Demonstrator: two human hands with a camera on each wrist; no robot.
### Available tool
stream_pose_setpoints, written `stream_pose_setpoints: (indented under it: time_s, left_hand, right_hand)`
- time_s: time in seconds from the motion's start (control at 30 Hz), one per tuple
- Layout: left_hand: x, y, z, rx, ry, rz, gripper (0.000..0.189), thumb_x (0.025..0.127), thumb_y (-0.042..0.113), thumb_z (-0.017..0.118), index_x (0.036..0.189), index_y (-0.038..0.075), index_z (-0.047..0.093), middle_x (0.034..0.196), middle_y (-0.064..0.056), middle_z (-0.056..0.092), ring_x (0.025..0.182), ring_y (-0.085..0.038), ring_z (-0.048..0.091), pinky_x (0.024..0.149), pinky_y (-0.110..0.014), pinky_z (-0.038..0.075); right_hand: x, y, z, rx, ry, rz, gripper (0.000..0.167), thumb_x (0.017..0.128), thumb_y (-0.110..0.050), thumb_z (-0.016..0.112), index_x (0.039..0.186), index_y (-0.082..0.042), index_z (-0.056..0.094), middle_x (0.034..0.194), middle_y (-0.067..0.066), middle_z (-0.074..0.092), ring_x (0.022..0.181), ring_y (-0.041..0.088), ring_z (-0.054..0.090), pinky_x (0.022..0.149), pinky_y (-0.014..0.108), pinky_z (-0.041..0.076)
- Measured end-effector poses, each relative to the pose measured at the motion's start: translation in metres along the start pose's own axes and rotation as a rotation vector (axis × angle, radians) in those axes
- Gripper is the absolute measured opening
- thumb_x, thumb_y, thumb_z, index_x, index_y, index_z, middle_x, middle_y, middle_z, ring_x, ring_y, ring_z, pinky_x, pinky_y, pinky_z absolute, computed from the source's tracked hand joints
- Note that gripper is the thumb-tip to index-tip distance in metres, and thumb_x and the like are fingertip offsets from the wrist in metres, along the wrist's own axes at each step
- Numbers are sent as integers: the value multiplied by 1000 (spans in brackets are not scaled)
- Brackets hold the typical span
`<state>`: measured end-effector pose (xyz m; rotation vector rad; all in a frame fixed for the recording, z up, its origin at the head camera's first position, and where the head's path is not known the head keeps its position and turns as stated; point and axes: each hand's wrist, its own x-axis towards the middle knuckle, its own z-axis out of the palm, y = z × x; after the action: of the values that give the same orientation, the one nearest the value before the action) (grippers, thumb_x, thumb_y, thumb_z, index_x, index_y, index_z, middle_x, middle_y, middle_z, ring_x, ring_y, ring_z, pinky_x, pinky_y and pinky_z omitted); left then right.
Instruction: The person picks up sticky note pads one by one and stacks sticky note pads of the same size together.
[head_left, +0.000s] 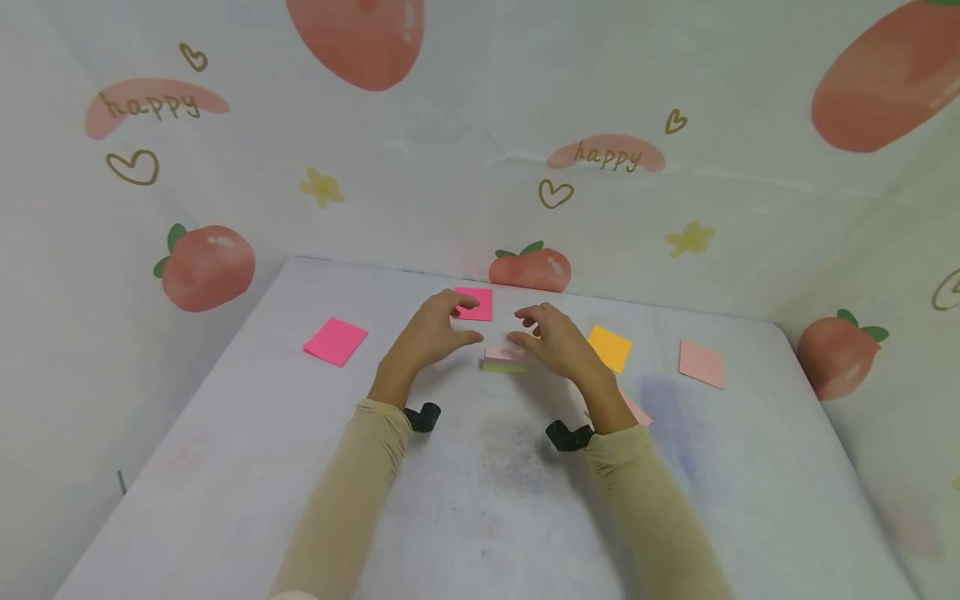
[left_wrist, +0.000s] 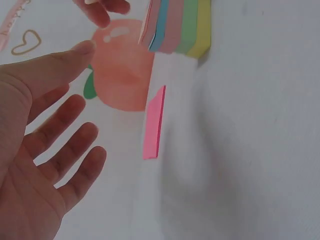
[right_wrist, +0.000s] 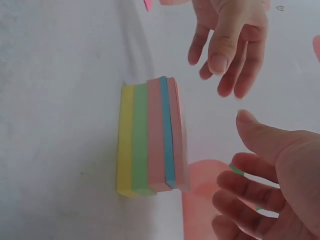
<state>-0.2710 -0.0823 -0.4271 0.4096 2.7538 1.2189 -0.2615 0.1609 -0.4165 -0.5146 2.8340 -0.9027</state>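
A stack of sticky note pads (head_left: 505, 360) sits mid-table. Its yellow, green, pink and blue layers show in the right wrist view (right_wrist: 150, 135). On its left side my left hand (head_left: 435, 329) hovers with relaxed, gently bent fingers and nothing in them. My right hand (head_left: 555, 337) is held likewise at the right, overlapping the stack's right end in the head view. From the right wrist, both hands appear apart from the stack, thumbs toward each other. A bright pink sticky note (head_left: 480, 307) lies just behind the left fingertips.
Another bright pink note (head_left: 336, 342) lies at the left. Toward the right are an orange note (head_left: 611, 348), a pale pink note (head_left: 702, 363) and one (head_left: 637, 410) partly under the right forearm. A fruit-printed sheet (head_left: 450, 167) hangs behind the white table (head_left: 480, 517).
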Motion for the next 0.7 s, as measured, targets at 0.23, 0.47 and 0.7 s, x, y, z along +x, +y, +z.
stream_pose_setpoints:
  time_s: [0.23,0.47,0.7]
  left_hand:
    - [9,-3,-14,85,-6,1,63,87,32,81,143,19,57,145,-5,54,130,-31,51,105,-47,49]
    - [21,-4,-21,173,-12,-13,71,86,37,82,147,21,52,149,-5,49,137,-30,42,110,-49,48]
    - [33,-13,-23,225,-23,-24,76,85,40,82,150,19,49,152,-8,46,146,-34,31,115,-50,44]
  right_hand:
    - [19,-4,-12,-44,-59,-16,57,98,-39,68,142,-6,56,134,16,63,113,32,63,101,47,53]
    - [39,-2,-24,-107,-106,-88,59,97,-38,69,144,-6,51,141,17,59,117,35,62,104,48,51]
    - [59,8,-24,-143,-161,-131,62,97,-36,70,141,2,49,142,22,53,133,38,52,113,51,43]
